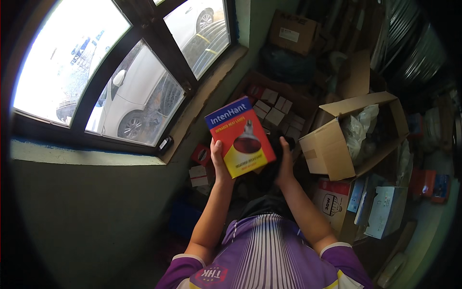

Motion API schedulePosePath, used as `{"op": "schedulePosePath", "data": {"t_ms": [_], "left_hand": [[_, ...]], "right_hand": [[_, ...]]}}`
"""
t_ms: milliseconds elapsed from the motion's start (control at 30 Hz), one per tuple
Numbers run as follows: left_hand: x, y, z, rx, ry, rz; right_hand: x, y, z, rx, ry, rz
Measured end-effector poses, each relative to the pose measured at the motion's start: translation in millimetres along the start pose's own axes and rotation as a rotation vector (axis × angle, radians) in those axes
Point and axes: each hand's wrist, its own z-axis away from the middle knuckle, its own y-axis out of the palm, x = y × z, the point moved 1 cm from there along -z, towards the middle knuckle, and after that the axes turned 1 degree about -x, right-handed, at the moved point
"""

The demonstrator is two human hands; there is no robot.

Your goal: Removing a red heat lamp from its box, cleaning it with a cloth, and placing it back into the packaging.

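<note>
My left hand point(219, 162) grips a red, blue and yellow cardboard box for an infrared heat lamp point(240, 137) by its lower left side, with the thumb on the edge. The box is tilted, and its printed face with a lamp picture is turned up. To its right, apart from the box, is my right hand point(286, 164), its thumb raised. The fingers are hidden against a dark object point(269, 177), and I cannot tell whether they hold it. Several small white and red boxes point(275, 115) lie in a container beyond my hands.
A barred window point(144, 90) and its ledge point(205, 101) are at the left. On the right stands an open cardboard carton point(328, 148) with clear plastic point(361, 133) inside. Below it are a lamp carton point(330, 202) and a pale box point(380, 213). A closed brown carton point(293, 34) sits farther back.
</note>
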Motion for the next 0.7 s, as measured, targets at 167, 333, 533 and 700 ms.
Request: {"op": "schedulePosePath", "data": {"t_ms": [167, 333, 533, 700], "left_hand": [[31, 15, 12, -0.076, 0.253, -0.301], [19, 16, 12, -0.046, 0.256, -0.357], [8, 35, 28, -0.085, 0.013, -0.061], [-14, 30, 14, -0.177, 0.028, -0.064]], "right_hand": [[-30, 33, 29, -0.074, -0.123, 0.085], [-10, 55, 15, -0.23, -0.28, 0.315], [-5, 76, 47, -0.052, -0.642, 0.717], [-7, 65, 75, 0.142, -0.785, 0.956]]}}
